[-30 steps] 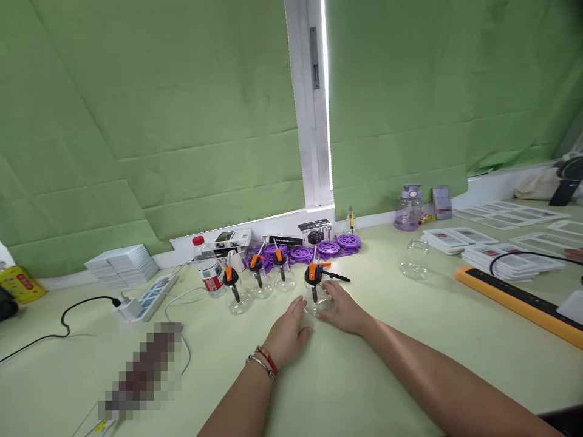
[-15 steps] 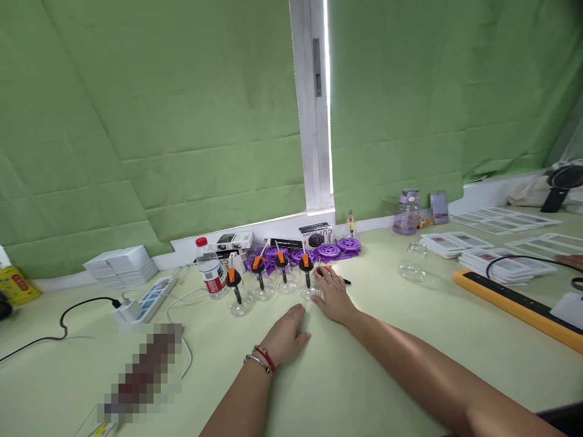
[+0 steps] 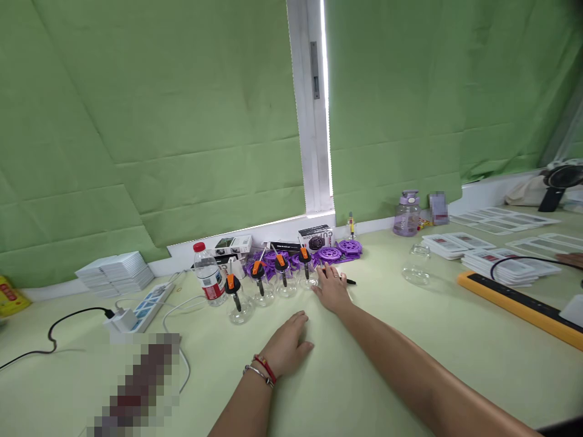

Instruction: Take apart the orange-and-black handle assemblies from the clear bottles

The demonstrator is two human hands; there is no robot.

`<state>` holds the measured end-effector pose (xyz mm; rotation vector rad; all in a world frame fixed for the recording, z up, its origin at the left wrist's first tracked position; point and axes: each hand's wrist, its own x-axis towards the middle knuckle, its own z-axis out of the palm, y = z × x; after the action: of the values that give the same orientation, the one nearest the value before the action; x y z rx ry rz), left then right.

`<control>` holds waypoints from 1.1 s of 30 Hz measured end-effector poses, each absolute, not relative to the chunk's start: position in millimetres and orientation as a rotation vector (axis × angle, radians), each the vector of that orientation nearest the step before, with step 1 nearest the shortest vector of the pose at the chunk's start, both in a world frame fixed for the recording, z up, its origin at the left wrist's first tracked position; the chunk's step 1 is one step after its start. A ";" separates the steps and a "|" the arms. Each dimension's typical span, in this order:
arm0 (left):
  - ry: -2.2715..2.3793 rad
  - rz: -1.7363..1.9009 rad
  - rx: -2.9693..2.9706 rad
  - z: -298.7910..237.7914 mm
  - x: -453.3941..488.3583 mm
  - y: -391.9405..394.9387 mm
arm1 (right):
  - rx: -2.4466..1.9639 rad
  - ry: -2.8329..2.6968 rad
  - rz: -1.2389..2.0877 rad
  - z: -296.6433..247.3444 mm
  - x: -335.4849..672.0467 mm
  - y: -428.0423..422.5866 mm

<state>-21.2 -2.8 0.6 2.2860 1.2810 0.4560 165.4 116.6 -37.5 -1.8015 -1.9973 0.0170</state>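
Observation:
My left hand lies on the table, fingers stretched out and thumb apart, holding nothing. It wears a red bracelet and a silver one. My right hand reaches farther out, its thumb and fingers against the right side of the rightmost glass jar, which has a black-and-orange top. Part of that grip is hidden. In a row to its left stand three similar jars: one beside it, a middle one and a leftmost one. A black pen lies just right of the right hand.
Purple round plastic parts and small boxes lie behind the jars. A red-capped bottle stands left, near a white power strip. Rightward are an empty glass jar, a purple drinking bottle and a yellow-and-black bar.
My right hand has moved slightly away from me, and the rightmost jar has shifted back with it. My left hand has stayed nearly in place. The camera view has shifted a little.

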 end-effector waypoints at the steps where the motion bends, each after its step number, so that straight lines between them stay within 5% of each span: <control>1: 1.277 0.465 2.279 0.4 -21.5 -2.6 | -1.807 -1.978 0.008 -37.6 165.8 116.9; 10: 1.237 0.524 2.269 1.2 -22.9 -2.2 | -1.965 -1.764 0.034 -28.9 177.0 100.9; 24: 1.271 0.875 1.835 -10.0 -17.5 3.0 | -1.504 -2.001 0.236 -24.9 174.0 17.0; 33: 1.291 0.787 1.821 0.6 -14.1 -1.2 | -1.468 -1.936 0.392 -24.9 166.4 -13.7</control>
<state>-14.1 -1.2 0.6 1.8213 1.2908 0.7869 166.4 -13.7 -24.9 -1.4678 -1.9365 0.3920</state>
